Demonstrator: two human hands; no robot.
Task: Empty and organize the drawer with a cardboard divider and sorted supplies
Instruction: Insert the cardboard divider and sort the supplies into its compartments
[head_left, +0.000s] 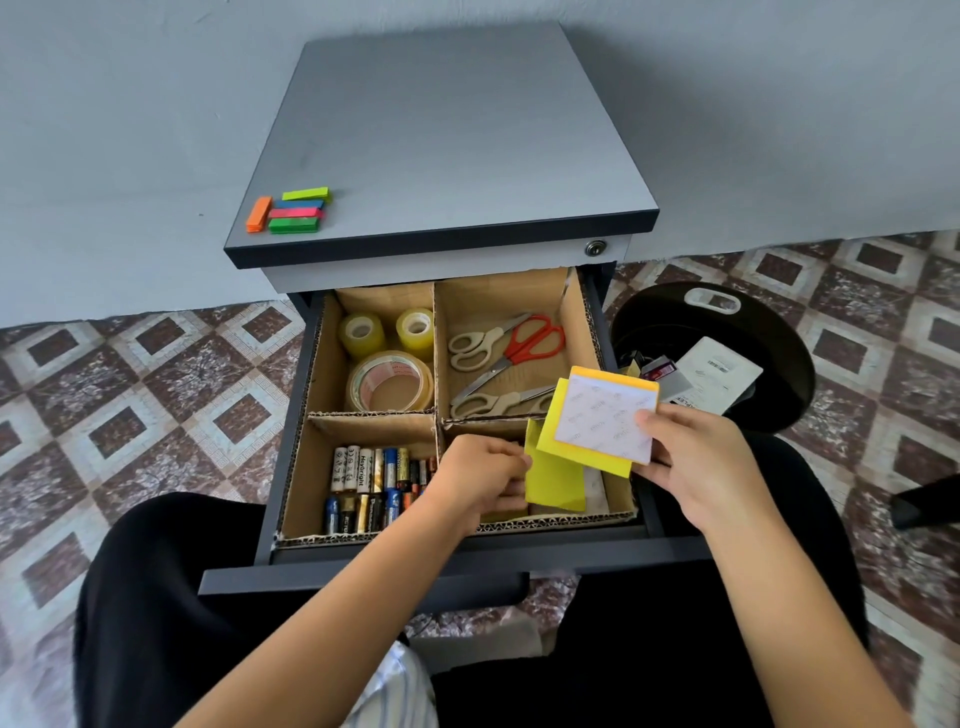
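Two hands reach into a grey drawer (363, 577) with a brown cardboard divider (435, 358): the left hand (483, 478) clamps its grip on a yellow sticky-note pad (553, 480) in the near-right compartment; the right hand (696, 462) pinches a yellow-and-white pad stack (602, 421) above.

Left hand (483, 475) curled, pinching pad (553, 480) at its 3 o'clock, right hand (696, 462) gripping stack (605, 421), thumb on top, forearms toward 12 o'clock
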